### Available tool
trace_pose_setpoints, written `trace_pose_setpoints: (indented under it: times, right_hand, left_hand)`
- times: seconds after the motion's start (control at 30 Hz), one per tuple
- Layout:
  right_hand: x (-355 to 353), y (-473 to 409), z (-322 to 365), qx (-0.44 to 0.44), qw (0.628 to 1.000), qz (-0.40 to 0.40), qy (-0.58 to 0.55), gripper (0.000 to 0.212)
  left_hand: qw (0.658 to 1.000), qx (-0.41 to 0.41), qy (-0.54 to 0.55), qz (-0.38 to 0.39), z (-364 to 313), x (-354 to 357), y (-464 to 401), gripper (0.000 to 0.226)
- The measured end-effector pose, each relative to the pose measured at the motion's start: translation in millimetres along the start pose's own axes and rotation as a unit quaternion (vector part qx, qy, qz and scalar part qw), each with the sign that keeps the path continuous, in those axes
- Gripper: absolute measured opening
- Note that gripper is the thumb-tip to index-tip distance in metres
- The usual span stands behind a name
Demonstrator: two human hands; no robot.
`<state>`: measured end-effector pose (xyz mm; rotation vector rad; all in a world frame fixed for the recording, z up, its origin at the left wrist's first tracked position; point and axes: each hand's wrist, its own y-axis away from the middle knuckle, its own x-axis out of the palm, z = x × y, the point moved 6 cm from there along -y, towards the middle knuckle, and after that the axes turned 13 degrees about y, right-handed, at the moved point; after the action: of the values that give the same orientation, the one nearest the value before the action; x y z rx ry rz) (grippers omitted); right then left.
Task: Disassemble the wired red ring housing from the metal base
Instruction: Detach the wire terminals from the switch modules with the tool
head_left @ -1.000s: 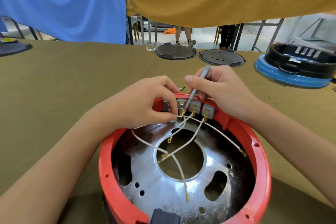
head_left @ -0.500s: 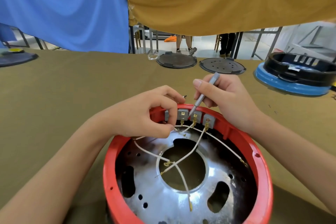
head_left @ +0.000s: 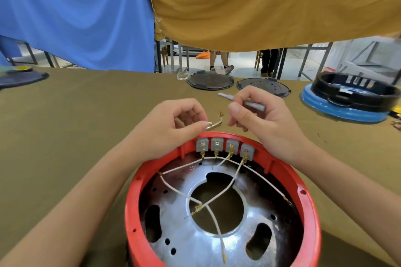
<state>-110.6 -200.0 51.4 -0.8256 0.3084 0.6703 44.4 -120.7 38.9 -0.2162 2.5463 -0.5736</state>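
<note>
Olive tabletop [head_left: 65, 136] under red ring housing [head_left: 134, 206] cradling white wires [head_left: 217, 232]; left hand [head_left: 173, 123] pinching wire piece [head_left: 213, 125], right hand [head_left: 260, 115] gripping tool [head_left: 252, 104].

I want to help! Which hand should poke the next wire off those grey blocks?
Probably the right hand: it already holds the thin metal tool above the grey terminal blocks. The left hand is busy pinching a short wire piece.

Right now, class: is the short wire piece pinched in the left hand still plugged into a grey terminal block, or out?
Out. The left hand holds the short wire piece above the red ring housing, clear of the grey terminal blocks.
</note>
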Motion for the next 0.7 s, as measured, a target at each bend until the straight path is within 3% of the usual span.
trace_pose_setpoints:
  times: [0.13, 0.33, 0.47, 0.57, 0.7]
  right_hand:
    - [1, -4, 4, 0.033, 0.998, 0.028, 0.045, 0.036]
    - [4, -2, 1, 0.090, 0.995, 0.041, 0.008, 0.032]
    - [-6, -5, -11, 0.139, 0.990, 0.004, -0.031, 0.033]
    - [-26, -8, -37, 0.218, 0.975, -0.023, -0.023, 0.030]
    - [-49, -5, -73, 0.303, 0.949, 0.037, 0.083, 0.033]
  left_hand:
    - [0.997, 0.072, -0.026, -0.032, -12, 1, 2, 0.005]
    - [0.990, 0.135, -0.027, -0.040, -23, 3, 3, 0.011]
    - [0.997, 0.058, 0.021, -0.056, -8, 0, 1, 0.044]
    - [0.998, -0.021, -0.048, 0.022, 10, 7, 1, 0.028]
    - [0.993, -0.053, -0.076, 0.068, 15, 7, 2, 0.016]
